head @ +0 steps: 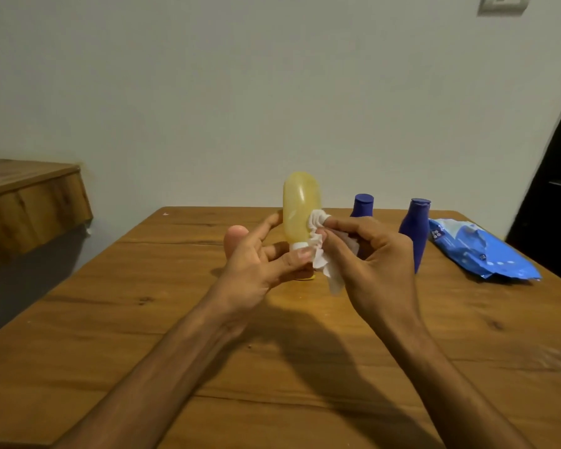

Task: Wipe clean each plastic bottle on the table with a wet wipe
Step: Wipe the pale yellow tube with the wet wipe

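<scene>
Up close: left hand (259,264) pinching smooth rounded yellow bottle (300,209), right hand (370,254) clutching crumpled white wipe (321,254).

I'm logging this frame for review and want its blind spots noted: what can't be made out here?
- Yellow bottle, head view: its cap end is covered by the left hand and the wet wipe.
- Rear blue bottle: its lower body is behind the right hand.
- Wipes pack: the print is too small to read.
- Wall fitting: cut by the top edge.
</scene>
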The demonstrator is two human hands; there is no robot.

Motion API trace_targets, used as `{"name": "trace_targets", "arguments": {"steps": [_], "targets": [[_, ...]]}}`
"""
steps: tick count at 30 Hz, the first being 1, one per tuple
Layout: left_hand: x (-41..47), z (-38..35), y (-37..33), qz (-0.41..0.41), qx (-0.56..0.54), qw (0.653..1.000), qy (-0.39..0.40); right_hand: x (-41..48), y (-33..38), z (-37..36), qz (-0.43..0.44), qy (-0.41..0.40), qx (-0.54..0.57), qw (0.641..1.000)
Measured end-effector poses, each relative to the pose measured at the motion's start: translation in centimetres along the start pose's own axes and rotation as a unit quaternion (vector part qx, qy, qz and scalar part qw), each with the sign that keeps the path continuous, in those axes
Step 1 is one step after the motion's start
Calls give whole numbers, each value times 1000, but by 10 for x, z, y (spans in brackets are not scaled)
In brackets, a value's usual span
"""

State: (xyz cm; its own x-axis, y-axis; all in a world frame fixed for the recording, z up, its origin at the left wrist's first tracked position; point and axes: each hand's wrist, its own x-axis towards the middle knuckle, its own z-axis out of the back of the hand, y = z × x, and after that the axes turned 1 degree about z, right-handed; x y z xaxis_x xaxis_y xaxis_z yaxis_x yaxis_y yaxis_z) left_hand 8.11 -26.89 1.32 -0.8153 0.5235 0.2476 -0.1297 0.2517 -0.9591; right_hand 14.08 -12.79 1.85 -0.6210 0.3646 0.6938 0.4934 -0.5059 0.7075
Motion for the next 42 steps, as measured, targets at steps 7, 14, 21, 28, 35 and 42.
{"name": "trace_targets", "arguments": {"steps": [7,14,21,28,35,42], "targets": [[-4,1,5,4,56,998,38,-3,-6,8,91,54,-54,993],[-6,5,14,14,125,992,23,-9,-9,1,147,91,-110,979],[-10,-1,17,14,163,987,10,-7,-10,3,168,56,-150,973],[-13,-4,18,-1,219,976,3,-8,-13,11,198,78,-158,964],[-13,-3,18,-4,223,975,2,-12,-14,8,222,44,-179,957],[-14,-8,22,5,234,971,46,4,-14,23,195,-4,-171,966]]}}
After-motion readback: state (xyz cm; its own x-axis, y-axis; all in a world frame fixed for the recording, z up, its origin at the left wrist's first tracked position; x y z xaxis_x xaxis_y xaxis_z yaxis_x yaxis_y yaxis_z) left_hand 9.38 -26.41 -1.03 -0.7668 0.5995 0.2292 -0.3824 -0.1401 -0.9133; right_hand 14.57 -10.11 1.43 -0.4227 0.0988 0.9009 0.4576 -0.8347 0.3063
